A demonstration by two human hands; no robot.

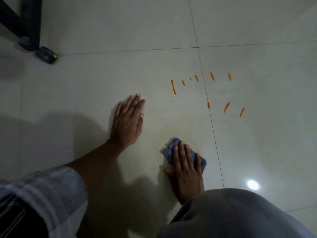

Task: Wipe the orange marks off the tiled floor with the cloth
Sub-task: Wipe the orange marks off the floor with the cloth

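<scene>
Floor: glossy pale tiled floor (120,69), dark grout lines.
Marks: short orange marks (174,86) beyond both hands, untouched.
Left hand (127,121): flat on tile, grip released.
Right hand (186,170): straight fingers pressing folded blue cloth (169,150) down.

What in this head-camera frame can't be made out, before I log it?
- Cloth: largely covered by the right hand; its full size and any orange on its underside are hidden.
- Floor beneath the left hand, which lies flat: hidden.
- Small dark object by the black furniture leg: too dim and blurred to identify.
- Furniture: cut off by the top-left edge.
- Right wrist: hidden behind the grey-clad knee.
</scene>
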